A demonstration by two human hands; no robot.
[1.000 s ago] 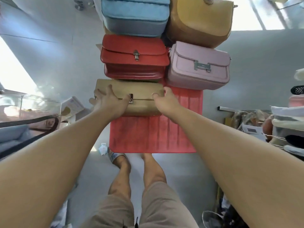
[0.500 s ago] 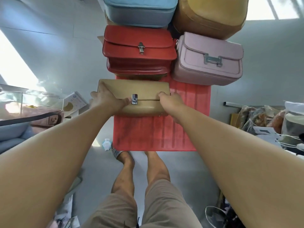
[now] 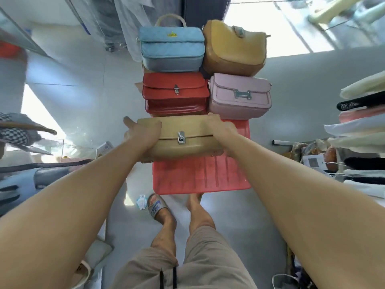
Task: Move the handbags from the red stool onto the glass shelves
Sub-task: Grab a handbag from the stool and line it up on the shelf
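Note:
A tan handbag (image 3: 187, 130) with a silver clasp is gripped at both ends, my left hand (image 3: 141, 132) on its left end and my right hand (image 3: 223, 130) on its right end. It sits lifted and tilted over the red stool (image 3: 200, 176). Behind it on the stool stand a red handbag (image 3: 176, 93), a pink handbag (image 3: 239, 97), a blue handbag (image 3: 171, 50) and a mustard handbag (image 3: 233, 49). A glass shelf (image 3: 27, 144) shows at the left with a dark-strapped bag (image 3: 48, 176) near it.
Stacked hats and caps (image 3: 362, 126) fill the right side. A checkered hat (image 3: 18, 128) hangs at the left. My legs and a sandal (image 3: 156, 207) stand on the grey floor before the stool. A small box (image 3: 105, 147) lies left of the stool.
Both hands have closed on the tan handbag and raised it toward me off the stool's surface. The view has tilted up, showing more of the blue and mustard bags.

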